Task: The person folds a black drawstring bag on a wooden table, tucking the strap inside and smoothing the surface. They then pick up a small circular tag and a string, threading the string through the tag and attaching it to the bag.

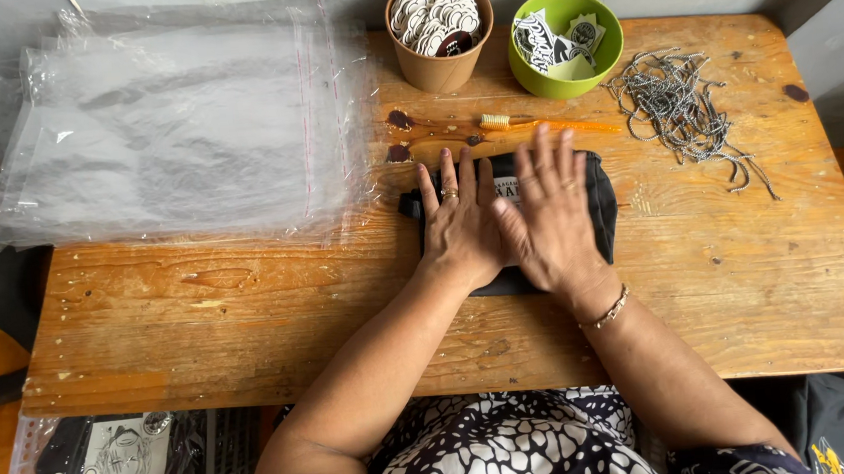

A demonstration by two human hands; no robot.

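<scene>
Two tubs, cup and bowl, hold seemingly stickers.

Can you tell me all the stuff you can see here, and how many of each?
Worn wooden table: one, brown, fills the middle.
Folded black fabric piece: one, black, table centre, under both hands.
Clear plastic bags: a stack, see-through, table's far left.
Brown paper cup: one, far edge, full of round white stickers.
Green plastic bowl: one, beside the cup, holding printed cards.
Orange toothbrush: one, lying before the bowl.
Grey strings: a loose pile, far right.
Bagged black garments: a few, below the table's near left.
Black bag: one, near right floor.
Left hand: flat on the fabric.
Right hand: flat on the fabric, bracelet at wrist.
</scene>
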